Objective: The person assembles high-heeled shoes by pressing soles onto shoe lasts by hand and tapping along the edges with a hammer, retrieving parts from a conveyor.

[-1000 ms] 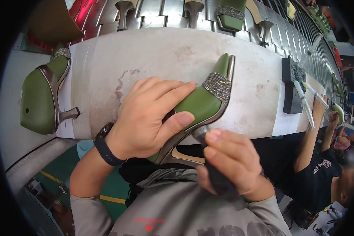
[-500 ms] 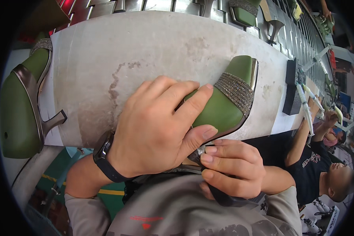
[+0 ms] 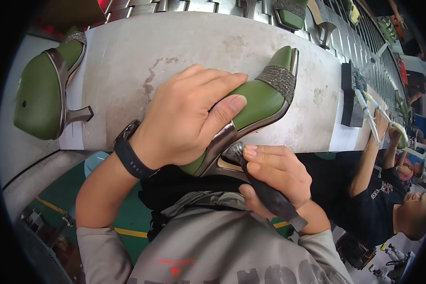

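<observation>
My left hand (image 3: 187,111) presses and grips a green high-heeled shoe (image 3: 258,106) lying on its side across the worktable. Its fingers and thumb wrap round the middle of it. A glittering dark band circles the toe end, and a metallic brown strip runs along its edge and heel. Close by, my right hand (image 3: 284,173) closes round a dark-handled tool (image 3: 272,194) with a grey rounded head. That head is at the shoe's heel and metallic strip; whether it touches is hard to tell. The tool's exact kind does not show.
A second green shoe (image 3: 40,102) lies on the left, its heel pointing right. Metal conveyor slats (image 3: 203,6) run behind the pale table (image 3: 142,38), carrying another green shoe (image 3: 291,16). A black block (image 3: 351,94) with syringes (image 3: 366,113) stands at the right, beside another person (image 3: 378,199).
The shoe and my left hand have shifted up in the picture, baring the heel. My right hand has turned, so more of the tool shows, its head now at the heel.
</observation>
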The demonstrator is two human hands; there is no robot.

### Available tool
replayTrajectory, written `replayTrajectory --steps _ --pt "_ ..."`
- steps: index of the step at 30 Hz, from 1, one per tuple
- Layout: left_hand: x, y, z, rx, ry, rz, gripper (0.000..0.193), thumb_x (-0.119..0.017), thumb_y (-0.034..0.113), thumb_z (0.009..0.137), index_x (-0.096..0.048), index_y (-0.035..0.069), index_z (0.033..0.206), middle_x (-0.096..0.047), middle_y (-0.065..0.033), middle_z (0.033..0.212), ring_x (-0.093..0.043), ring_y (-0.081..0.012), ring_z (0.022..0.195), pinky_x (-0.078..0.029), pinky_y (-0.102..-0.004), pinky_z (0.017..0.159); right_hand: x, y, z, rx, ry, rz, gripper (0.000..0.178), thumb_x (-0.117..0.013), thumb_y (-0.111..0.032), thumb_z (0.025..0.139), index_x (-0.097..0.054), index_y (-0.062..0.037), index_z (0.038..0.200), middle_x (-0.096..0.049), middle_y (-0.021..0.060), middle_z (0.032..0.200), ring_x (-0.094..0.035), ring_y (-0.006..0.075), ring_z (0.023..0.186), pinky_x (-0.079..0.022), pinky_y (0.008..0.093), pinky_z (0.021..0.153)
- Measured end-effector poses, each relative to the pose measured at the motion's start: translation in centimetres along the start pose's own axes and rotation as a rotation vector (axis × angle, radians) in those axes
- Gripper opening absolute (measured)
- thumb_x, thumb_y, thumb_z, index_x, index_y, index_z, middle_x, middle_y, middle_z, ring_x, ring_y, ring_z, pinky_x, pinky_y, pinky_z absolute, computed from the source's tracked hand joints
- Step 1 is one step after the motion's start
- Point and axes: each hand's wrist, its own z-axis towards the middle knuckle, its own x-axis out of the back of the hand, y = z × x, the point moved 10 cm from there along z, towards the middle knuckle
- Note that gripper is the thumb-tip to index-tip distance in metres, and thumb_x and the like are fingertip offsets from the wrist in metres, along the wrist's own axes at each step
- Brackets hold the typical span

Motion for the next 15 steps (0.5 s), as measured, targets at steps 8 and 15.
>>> replayTrajectory --steps 8,15 --pt "0.1 -0.1 -0.3 -0.018 0.022 -0.008 0.038 -0.061 0.021 0.106 -0.068 -0.006 0.13 -0.074 -0.0205 0.118 -0.066 -0.0365 0.098 -0.053 -0.0414 0.089 0.0 -0.5 -0.4 -0.02 0.003 -0.045 0.043 -0.088 -0.004 0.073 -0.071 0.0057 0.111 -0.076 0.0225 0.11 -0.076 0.0392 0.103 -0.065 0.0437 0.087" --pt "0.2 0.6 0.0 -0.024 0.069 0.021 0.036 -0.065 0.018 0.1 -0.069 -0.007 0.126 -0.073 -0.02 0.114 -0.066 -0.0378 0.094 -0.054 -0.0447 0.083 -0.4 -0.7 0.6 -0.046 -0.021 -0.068 0.039 -0.087 -0.005 0.074 -0.072 0.0037 0.109 -0.076 0.0219 0.11 -0.076 0.0363 0.098 -0.066 0.0421 0.085"
